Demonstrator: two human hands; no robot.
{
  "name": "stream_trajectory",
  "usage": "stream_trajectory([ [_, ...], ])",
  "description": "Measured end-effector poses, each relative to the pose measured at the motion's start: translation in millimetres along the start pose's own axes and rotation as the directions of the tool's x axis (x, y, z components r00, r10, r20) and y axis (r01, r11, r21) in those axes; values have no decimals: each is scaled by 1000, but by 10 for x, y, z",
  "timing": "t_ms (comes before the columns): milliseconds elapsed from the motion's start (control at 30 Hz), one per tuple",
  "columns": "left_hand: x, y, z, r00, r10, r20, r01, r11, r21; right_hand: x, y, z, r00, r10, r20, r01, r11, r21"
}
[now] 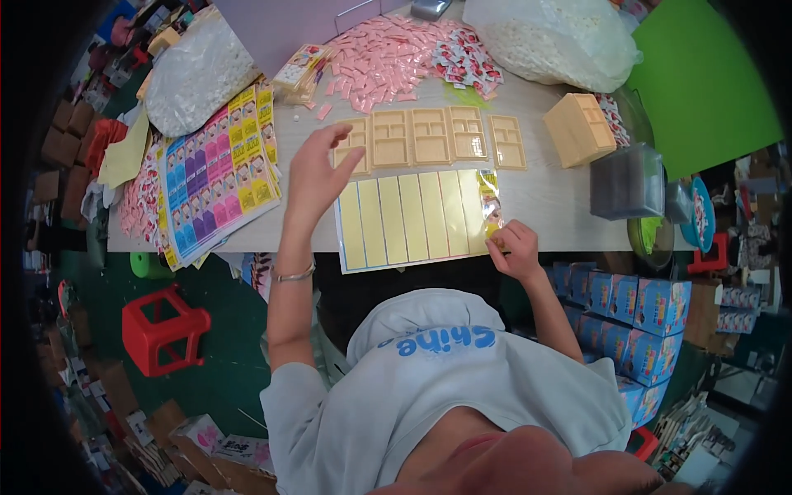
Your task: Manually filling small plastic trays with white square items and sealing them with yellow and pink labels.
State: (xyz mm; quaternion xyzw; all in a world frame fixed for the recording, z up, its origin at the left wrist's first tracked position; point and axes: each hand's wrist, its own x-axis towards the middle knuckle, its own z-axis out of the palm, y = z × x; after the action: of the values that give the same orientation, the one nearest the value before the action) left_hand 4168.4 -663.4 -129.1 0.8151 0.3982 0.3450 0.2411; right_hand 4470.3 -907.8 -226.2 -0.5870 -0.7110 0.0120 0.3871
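Across a pale work table (554, 191), seen from above: one yellow sheet (412, 219), ruled lengthwise into panels, a printed coloured strip at its right end, lying along the near edge in front of the person. One left hand (318, 177), with bracelet (294, 273) at the wrist, raised beside the sheet's upper left corner; thumb and fingers apart, nothing between them, partly overlapping the leftmost of the trays; contact cannot be told. One right hand (517, 250), fingers curled and drawn together, at the sheet's lower right edge; whether they pinch it cannot be told. Five beige compartmented trays (413, 139), in a row just beyond the sheet, the rightmost slightly apart. One tray stack (577, 129), beige, farther right. One heap of pink packets (375, 62), beyond the row; adjoining it, white-and-red sachets (469, 64). Two clear bags of white pieces, a left bag (202, 78) and a right bag (549, 37). One pile of multicoloured printed sheets (219, 169), left of the left hand. Grey translucent bins (627, 181), at the table's right. One red stool (165, 332), on the floor at left. Blue boxes (660, 305), stacked at lower right.
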Motion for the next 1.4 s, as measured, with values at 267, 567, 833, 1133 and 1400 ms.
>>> stream_trajectory([
  [267, 429, -391, 1647, 960, -197, 197, 84, 879, 470, -20, 861, -611, 995, 102, -1, -102, 995, -15],
  [567, 1299, -567, 2417, 980, -88, 180, -38, 800, 599, 2131, 2629, -203, 955, 296, -22, -291, 948, 126],
  [833, 1737, -682, 2510, 957, -167, 235, 9, 832, 555, 3762, 4058, 992, 967, 203, 154, -134, 920, -369],
  [1133, 2204, -716, 2983, 981, -73, 180, -20, 883, 470, 3718, 3831, 954, 983, 182, -28, -184, 975, -122],
  [1400, 2369, -512, 3378, 941, 174, 291, -273, 897, 348, 3055, 3618, 760, 991, 58, 124, -15, 946, -324],
])
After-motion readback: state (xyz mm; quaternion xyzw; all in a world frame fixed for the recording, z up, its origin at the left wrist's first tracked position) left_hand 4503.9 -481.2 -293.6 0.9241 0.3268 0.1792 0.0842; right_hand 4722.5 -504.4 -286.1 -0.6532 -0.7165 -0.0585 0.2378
